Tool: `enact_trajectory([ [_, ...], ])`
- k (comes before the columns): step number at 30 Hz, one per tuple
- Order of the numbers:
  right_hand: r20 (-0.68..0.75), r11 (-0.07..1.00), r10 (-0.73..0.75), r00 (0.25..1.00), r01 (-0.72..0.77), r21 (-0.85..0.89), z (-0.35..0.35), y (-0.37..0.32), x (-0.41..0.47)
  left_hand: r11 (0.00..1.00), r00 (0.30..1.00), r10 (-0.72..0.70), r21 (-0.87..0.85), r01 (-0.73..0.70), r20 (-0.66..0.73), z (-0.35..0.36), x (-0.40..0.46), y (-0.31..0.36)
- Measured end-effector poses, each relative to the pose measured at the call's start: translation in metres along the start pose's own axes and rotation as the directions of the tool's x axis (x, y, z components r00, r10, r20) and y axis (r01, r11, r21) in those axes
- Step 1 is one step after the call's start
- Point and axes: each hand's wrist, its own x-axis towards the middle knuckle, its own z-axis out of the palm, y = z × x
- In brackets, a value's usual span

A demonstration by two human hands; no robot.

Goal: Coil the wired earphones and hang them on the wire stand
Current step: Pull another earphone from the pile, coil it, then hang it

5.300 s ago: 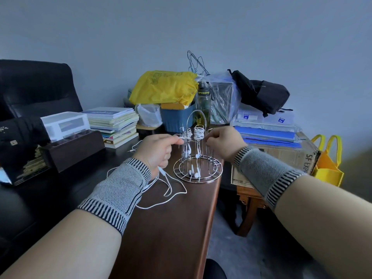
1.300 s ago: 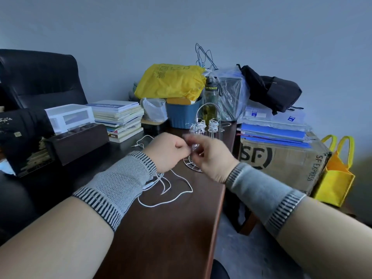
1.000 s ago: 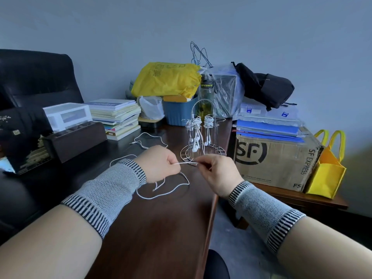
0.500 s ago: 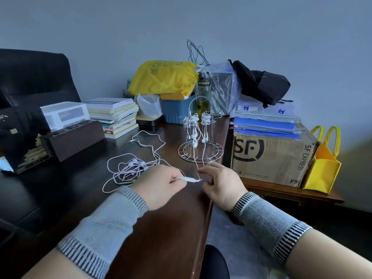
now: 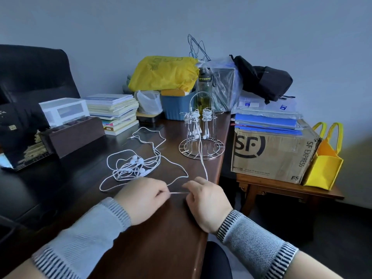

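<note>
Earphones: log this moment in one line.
left hand: pinching cable | right hand: pinching cable | earphones: loose on desk | wire stand: two coils hung

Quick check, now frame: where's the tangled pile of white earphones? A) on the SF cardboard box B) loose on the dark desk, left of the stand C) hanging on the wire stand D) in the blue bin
B: the tangled earphones lie on the desk, left of the wire stand, beyond the left hand.

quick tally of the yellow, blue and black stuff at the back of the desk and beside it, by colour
yellow: 2 (yellow plastic bag, yellow tote bag)
blue: 2 (blue bin, blue folders)
black: 2 (black backpack, black chair)
total: 6
</note>
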Motion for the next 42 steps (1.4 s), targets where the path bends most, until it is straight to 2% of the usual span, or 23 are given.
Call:
enact_trajectory([
  [2,0.063,0.995,0.081,0.995,-0.077,-0.067,0.000,0.000,0.004,0.998,0.997,-0.070,0.000,0.070,-0.035,-0.006,-0.001,-0.016],
  [5,0.109,0.989,0.055,0.993,-0.039,-0.145,0.001,-0.005,0.009,0.995,0.988,-0.096,-0.045,0.091,-0.120,-0.005,0.000,-0.019],
  [8,0.211,0.998,-0.052,0.976,0.056,-0.012,0.003,-0.019,0.013,0.997,0.989,0.006,-0.077,-0.018,-0.147,0.007,0.004,0.004],
  [10,0.229,0.998,-0.023,0.973,0.011,0.056,0.001,-0.020,0.015,0.994,0.987,0.033,-0.095,-0.049,-0.154,0.014,0.009,0.014],
  [12,0.157,0.999,0.033,0.987,-0.036,0.017,0.003,-0.018,0.013,0.991,0.989,0.000,-0.129,-0.019,-0.150,0.017,0.013,0.010],
  [15,0.035,0.990,0.139,0.990,-0.137,-0.043,0.006,-0.019,0.011,0.980,0.986,-0.123,-0.168,0.102,-0.116,0.017,0.017,-0.010],
  [18,0.039,0.973,0.224,0.974,-0.221,-0.069,0.009,-0.022,0.011,0.965,0.965,-0.233,-0.149,0.215,-0.118,0.015,0.017,-0.029],
  [20,0.017,0.976,0.201,0.979,-0.199,-0.091,0.007,-0.022,0.012,0.971,0.971,-0.205,-0.147,0.186,-0.123,0.014,0.016,-0.027],
  [24,0.183,0.998,0.059,0.981,-0.051,-0.046,0.006,-0.021,0.014,0.990,0.992,0.028,-0.130,-0.045,-0.127,0.017,0.015,0.004],
  [27,0.155,0.992,0.037,0.987,-0.017,-0.128,0.008,-0.024,0.015,0.989,0.995,0.036,-0.143,-0.049,-0.089,0.018,0.014,0.008],
  [29,0.100,0.983,0.050,0.994,-0.031,-0.181,0.011,-0.023,0.014,0.985,0.999,-0.008,-0.173,-0.001,-0.050,0.018,0.015,-0.003],
  [32,0.022,0.972,0.133,0.991,-0.126,-0.197,0.011,-0.020,0.011,0.970,0.986,-0.142,-0.210,0.121,-0.090,0.014,0.017,-0.037],
  [36,0.012,0.972,0.139,0.990,-0.134,-0.194,0.011,-0.021,0.011,0.902,0.879,-0.432,-0.087,0.423,-0.202,0.005,0.012,-0.086],
  [39,0.019,0.968,0.185,0.982,-0.179,-0.177,0.011,-0.021,0.010,0.854,0.815,-0.515,-0.078,0.515,-0.265,0.002,0.010,-0.100],
  [42,0.090,0.963,0.204,0.975,-0.183,-0.198,0.009,-0.020,0.010,0.833,0.811,-0.515,0.059,0.550,-0.276,0.003,0.013,-0.095],
])
